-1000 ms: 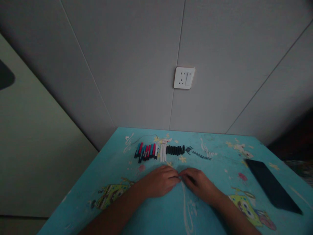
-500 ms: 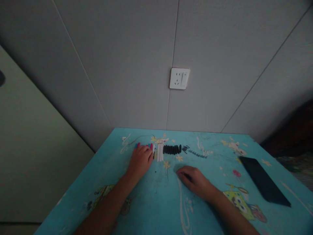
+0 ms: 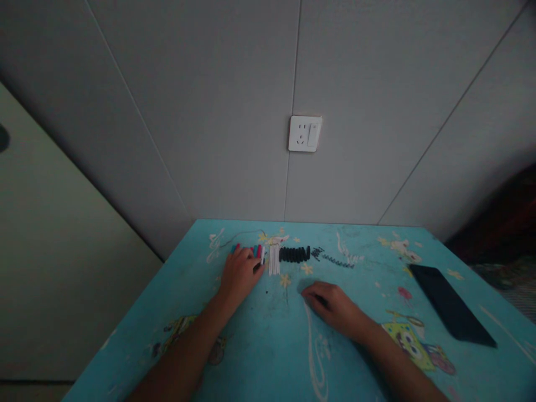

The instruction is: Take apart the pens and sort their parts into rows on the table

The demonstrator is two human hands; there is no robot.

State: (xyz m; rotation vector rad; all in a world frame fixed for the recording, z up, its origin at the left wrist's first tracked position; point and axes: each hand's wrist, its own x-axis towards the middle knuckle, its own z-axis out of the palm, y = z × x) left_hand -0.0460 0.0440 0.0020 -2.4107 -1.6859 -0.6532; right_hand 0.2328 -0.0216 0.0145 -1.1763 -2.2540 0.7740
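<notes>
My left hand [image 3: 240,272] lies over a row of small pink, blue and white sticks [image 3: 258,250] near the table's far side. Its fingers rest on the coloured pieces, with the thumb apart from them beside a white piece [image 3: 263,255]. The palm side is hidden. Right of it lie several thin white rods [image 3: 274,260] side by side, then a row of short black tubes [image 3: 295,254]. Beyond these are a cluster of tiny dark pieces [image 3: 317,253] and a line of small dark bits [image 3: 337,261]. My right hand [image 3: 329,302] rests loosely curled on the table, with nothing visible in it.
A dark flat rectangular object [image 3: 452,305] lies on the right of the blue patterned table [image 3: 259,346]. The far edge meets a grey wall [image 3: 226,139] with a white socket [image 3: 305,134]. A pale panel [image 3: 54,262] stands left.
My left thumb has come away from the fingers and moved slightly right, beside the white piece. My right hand stays in place. The view has shifted a little.
</notes>
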